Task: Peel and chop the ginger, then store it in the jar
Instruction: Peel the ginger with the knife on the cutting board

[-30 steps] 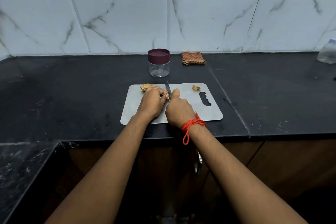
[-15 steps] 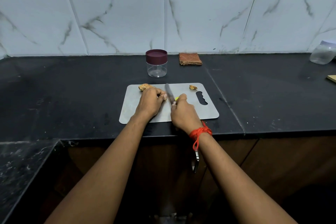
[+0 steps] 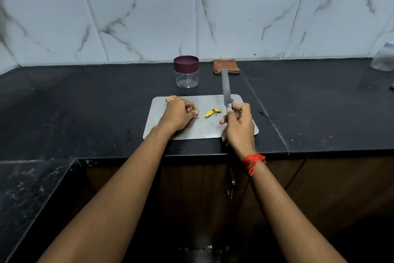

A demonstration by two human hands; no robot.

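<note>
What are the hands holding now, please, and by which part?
The right hand grips the grey-bladed knife by its handle; the left hand seems to pinch a small yellow ginger piece.

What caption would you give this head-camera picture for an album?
Right hand holds the knife above the cutting board; yellow ginger slices lie beside the left hand.

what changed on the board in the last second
The right hand, still gripping the knife, pulled rightward away from the left hand and swung the blade up toward the wall, uncovering yellow ginger slices on the cutting board between the hands. The left hand stayed put, fingers curled on a small ginger piece. Jar, folded cloth and the unpeeled chunk at the board's far left corner have not moved.
</note>
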